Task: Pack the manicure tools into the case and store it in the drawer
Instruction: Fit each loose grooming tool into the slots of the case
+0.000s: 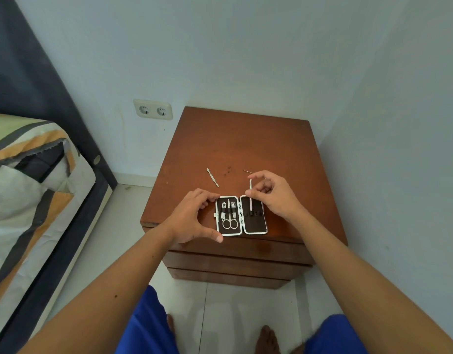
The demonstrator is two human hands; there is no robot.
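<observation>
While left hand (192, 215) steadies the case (242, 215) edge, right grip (248, 186) pinches a tool (250, 200).

Both bare forearms are extended forward; the left hand (192, 215) is curved open, the right hand (274, 195) pinched, thumb and forefinger closed.

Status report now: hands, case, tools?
Left hand steadies open case. Right hand holds thin tool over right half. Pusher loose on nightstand.

Brown wooden nightstand (235, 144), open manicure case (242, 215) near front edge, loose metal tool (212, 177) behind
</observation>
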